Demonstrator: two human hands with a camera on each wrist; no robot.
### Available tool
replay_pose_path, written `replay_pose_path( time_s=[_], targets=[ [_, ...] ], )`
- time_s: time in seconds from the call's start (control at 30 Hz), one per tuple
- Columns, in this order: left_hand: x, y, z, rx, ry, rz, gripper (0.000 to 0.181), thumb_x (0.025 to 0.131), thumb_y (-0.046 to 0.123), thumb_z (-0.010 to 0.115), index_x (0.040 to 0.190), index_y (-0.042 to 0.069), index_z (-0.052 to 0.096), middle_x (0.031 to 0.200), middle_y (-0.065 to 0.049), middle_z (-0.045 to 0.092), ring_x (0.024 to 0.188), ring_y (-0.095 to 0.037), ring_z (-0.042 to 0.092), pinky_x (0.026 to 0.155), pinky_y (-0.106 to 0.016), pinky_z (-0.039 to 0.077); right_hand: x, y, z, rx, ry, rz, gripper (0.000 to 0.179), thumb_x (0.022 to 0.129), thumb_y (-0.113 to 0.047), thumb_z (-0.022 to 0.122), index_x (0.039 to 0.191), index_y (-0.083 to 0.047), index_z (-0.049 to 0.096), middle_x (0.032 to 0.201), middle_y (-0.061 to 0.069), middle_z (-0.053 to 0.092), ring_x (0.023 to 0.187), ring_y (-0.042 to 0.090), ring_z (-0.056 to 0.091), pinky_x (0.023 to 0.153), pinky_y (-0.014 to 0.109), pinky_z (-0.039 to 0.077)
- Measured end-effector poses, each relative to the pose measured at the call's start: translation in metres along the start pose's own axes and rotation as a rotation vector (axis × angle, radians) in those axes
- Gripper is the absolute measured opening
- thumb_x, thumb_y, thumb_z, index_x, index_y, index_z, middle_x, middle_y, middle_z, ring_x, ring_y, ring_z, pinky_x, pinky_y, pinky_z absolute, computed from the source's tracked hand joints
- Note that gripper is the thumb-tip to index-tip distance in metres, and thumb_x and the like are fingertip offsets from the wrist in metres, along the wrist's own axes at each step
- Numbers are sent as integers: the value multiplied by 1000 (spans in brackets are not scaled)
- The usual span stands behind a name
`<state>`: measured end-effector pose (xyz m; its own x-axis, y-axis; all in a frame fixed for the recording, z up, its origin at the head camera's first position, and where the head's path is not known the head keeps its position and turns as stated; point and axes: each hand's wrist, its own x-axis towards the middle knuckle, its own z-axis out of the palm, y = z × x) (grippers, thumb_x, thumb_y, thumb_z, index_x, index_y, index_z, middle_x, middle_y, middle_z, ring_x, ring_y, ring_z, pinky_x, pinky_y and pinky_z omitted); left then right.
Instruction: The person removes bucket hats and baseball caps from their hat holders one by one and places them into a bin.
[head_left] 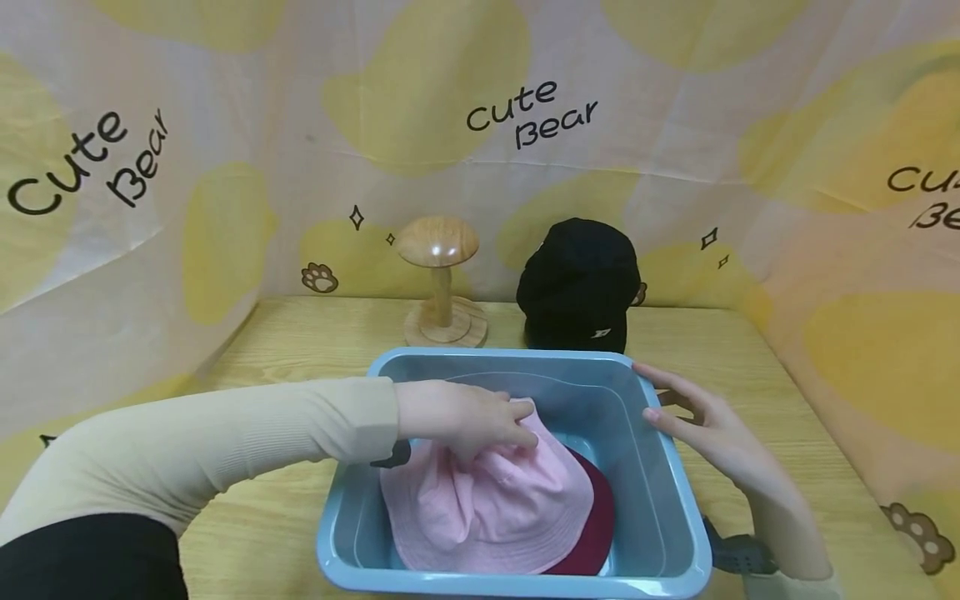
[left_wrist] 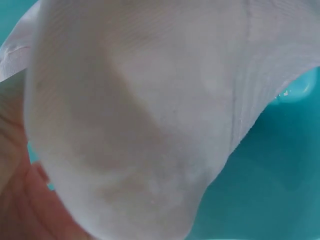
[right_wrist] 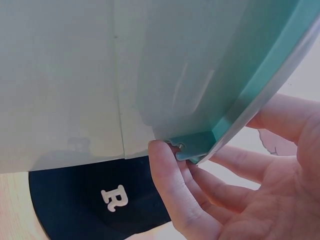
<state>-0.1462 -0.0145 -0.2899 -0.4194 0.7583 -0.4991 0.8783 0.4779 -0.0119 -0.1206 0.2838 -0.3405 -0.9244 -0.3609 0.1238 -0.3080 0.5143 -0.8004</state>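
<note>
A pink bucket hat (head_left: 487,517) lies crumpled inside a light-blue plastic basin (head_left: 510,582). My left hand (head_left: 465,417) reaches over the basin's left side and grips the hat's fabric near the top, where it bunches under the fingers. Close up in the left wrist view, the pale cloth (left_wrist: 150,125) hides most of that hand. Beneath the pink hat, the brim of a maroon hat (head_left: 597,525) sticks out on the right; its rest is covered. At the basin's far right corner, my right hand (head_left: 701,425) holds the rim between thumb and fingers.
Behind the basin, a wooden hat stand (head_left: 442,292) with a rounded top stands on the wooden table (head_left: 300,342). Right of it is a black cap (head_left: 577,283), close to the basin's back rim. A patterned cloth (head_left: 420,92) encloses the back and sides.
</note>
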Motion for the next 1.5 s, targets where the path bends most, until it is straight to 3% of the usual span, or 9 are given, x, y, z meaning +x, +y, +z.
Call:
replay_pose_path(
  time_s=[0.17, 0.4, 0.57, 0.8, 1.0, 1.27, 1.5],
  targets=[
    [-2, -1, 0, 1, 22, 2, 58, 76, 18, 80, 125, 38, 56, 129, 2, 51, 110, -17, 53, 78, -25, 54, 0, 0, 0, 2, 2, 0, 54, 93, -18, 60, 145, -20, 43, 134, 0, 54, 105, -2, 53, 82, 41, 49],
    [-7, -1, -7, 19, 100, 26, 49, 73, 29, 82, 117, 33, 61, 108, 7, 55, 95, -11, 54, 74, -24, 49, 0, -1, 1, -7, 13, 1, 55, 93, -19, 60, 145, -20, 43, 137, 9, 53, 106, -3, 53, 83, 45, 51],
    [-9, 1, -15, -20, 144, 91, 57, 72, 45, 81, 123, 32, 60, 106, 8, 58, 97, -9, 54, 77, -23, 48, -1, -1, 2, 1, 16, -2, 55, 93, -21, 61, 145, -20, 42, 138, 9, 52, 106, -1, 53, 84, 53, 52],
    [-5, 4, -21, -3, 216, 160, 49, 81, 56, 68, 120, 28, 62, 102, 8, 59, 94, -8, 53, 71, -19, 43, 0, 1, 0, -5, 4, 7, 54, 94, -20, 60, 145, -21, 43, 136, 10, 53, 106, -3, 52, 83, 43, 50],
    [-1, 5, -27, 48, 286, 182, 42, 88, 54, 60, 120, 26, 63, 105, 7, 61, 96, -9, 55, 73, -20, 46, 0, 1, -2, -3, -6, 11, 54, 94, -20, 59, 145, -21, 42, 137, 10, 53, 106, -3, 52, 82, 40, 49],
    [2, 0, -43, 76, 440, 225, 32, 92, 42, 60, 117, 23, 64, 104, 5, 61, 95, -11, 56, 77, -23, 49, 3, -1, -2, 11, -7, -1, 53, 95, -19, 58, 145, -20, 43, 136, 7, 53, 106, -2, 52, 82, 39, 49],
    [6, -6, -63, 84, 532, 172, 30, 93, 40, 59, 117, 24, 64, 103, 5, 59, 93, -11, 54, 71, -22, 48, 2, 0, -1, 0, -11, -5, 52, 95, -19, 58, 145, -21, 43, 133, -5, 54, 106, 0, 52, 80, 35, 50]
  ],
)
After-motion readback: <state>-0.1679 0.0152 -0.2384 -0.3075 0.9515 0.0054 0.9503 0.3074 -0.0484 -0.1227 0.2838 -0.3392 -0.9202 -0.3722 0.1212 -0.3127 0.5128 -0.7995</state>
